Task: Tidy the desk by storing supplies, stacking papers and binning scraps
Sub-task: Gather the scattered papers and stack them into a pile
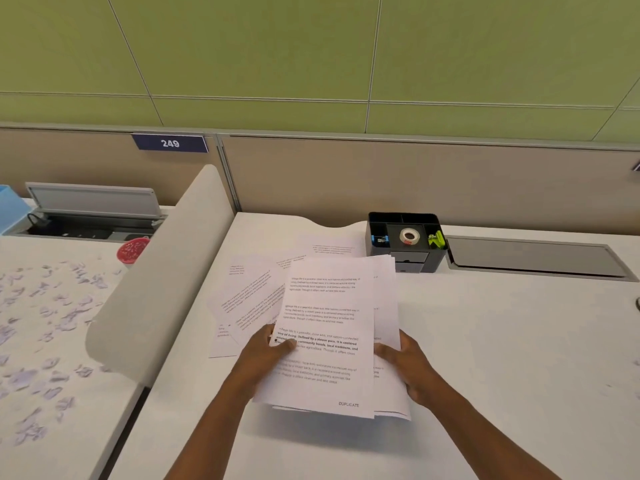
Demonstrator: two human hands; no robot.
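Note:
A stack of printed white papers is held just above the white desk, its sheets slightly fanned; the top sheet reads "DUPLICATE" at its lower right. My left hand grips the stack's left edge, thumb on top. My right hand grips the right edge. More loose printed sheets lie spread on the desk to the left and behind the stack. A black desk organizer at the back holds a tape roll, a blue binder clip and a green item.
A grey curved divider separates this desk from the left one, which is strewn with several paper scraps and carries a red-lidded cup. A grey cable hatch is set in the desk at right. A beige partition runs behind.

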